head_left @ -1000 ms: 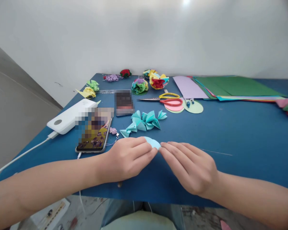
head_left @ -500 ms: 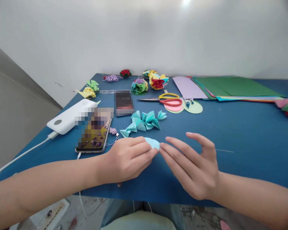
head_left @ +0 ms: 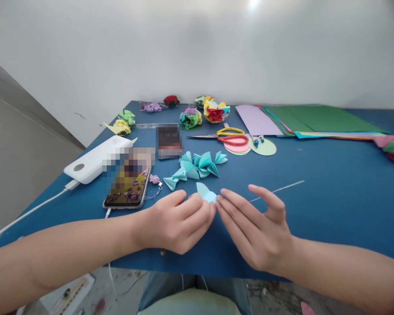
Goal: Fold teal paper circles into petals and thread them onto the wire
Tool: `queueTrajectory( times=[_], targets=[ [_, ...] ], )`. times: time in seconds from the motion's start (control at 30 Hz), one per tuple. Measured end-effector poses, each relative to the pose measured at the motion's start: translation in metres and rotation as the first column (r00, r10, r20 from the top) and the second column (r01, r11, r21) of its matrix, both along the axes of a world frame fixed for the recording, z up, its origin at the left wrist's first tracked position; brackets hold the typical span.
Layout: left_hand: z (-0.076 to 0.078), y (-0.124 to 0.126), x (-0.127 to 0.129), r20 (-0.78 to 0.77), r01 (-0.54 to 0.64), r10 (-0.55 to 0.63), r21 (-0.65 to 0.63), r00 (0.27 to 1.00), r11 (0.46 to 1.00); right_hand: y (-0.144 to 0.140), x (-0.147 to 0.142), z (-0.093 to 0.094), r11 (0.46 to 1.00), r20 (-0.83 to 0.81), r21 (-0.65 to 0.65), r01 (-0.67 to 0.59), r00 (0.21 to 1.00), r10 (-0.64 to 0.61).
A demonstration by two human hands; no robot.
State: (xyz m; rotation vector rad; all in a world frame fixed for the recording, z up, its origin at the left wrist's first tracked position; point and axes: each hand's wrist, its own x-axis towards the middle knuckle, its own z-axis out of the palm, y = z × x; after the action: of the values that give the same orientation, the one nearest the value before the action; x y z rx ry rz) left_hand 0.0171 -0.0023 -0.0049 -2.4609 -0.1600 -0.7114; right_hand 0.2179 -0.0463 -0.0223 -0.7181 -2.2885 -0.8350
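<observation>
A folded light-blue paper piece (head_left: 210, 197) is pinched at its left side by my left hand (head_left: 179, 221), its fingers curled together. My right hand (head_left: 259, 227) meets the paper's right edge with its fingertips pressed together. Its little finger is raised and its thumb is hidden. From behind my right fingers a thin whitish strand (head_left: 287, 187) runs out to the upper right; whether it joins the paper is hidden. Just beyond my hands lies a cluster of folded turquoise paper petals (head_left: 200, 165).
Scissors (head_left: 230, 136) lie on paper circles (head_left: 264, 146). Coloured sheets (head_left: 328, 119) are stacked back right, paper flowers (head_left: 191, 118) at the back. Left are a power bank (head_left: 96, 159), a phone (head_left: 129, 186) with a cable and a dark pixelated object (head_left: 169, 141), all on the blue table (head_left: 341, 192).
The light-blue paper has turned, and a pointed flap now stands up from it. My right hand has shifted slightly left, and the strand's far end has swung upward.
</observation>
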Motion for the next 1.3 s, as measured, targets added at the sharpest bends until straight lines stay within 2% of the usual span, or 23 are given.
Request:
queueTrajectory(
  times=[0.23,0.33,0.57,0.77,0.97,1.3],
  targets=[
    [0.003,-0.005,0.0,-0.099,-0.026,0.042,0.16,0.994,0.987,-0.003,0.0,-0.002,0.999,0.048,0.02,0.042,0.998,-0.043],
    [0.004,-0.009,0.002,-0.131,-0.057,0.081,0.175,0.988,0.983,-0.004,-0.001,-0.002,0.995,0.098,0.055,0.082,0.991,-0.087],
    [0.0,-0.005,0.008,0.055,-0.123,0.129,-0.108,0.99,0.987,-0.005,-0.003,-0.002,0.991,0.157,0.091,0.101,0.981,-0.115],
    [0.002,-0.007,0.007,0.07,-0.173,0.185,-0.152,0.98,0.973,-0.003,-0.002,0.004,0.991,0.145,0.022,0.128,0.981,-0.13],
    [0.003,-0.006,0.004,0.076,-0.135,0.156,-0.231,0.985,0.964,-0.002,-0.001,0.006,0.992,0.103,-0.023,0.127,0.987,-0.124],
    [-0.003,0.001,0.002,0.078,-0.079,0.107,-0.295,0.991,0.952,-0.002,0.001,0.003,0.99,0.132,-0.032,0.135,0.983,-0.13]
  ],
)
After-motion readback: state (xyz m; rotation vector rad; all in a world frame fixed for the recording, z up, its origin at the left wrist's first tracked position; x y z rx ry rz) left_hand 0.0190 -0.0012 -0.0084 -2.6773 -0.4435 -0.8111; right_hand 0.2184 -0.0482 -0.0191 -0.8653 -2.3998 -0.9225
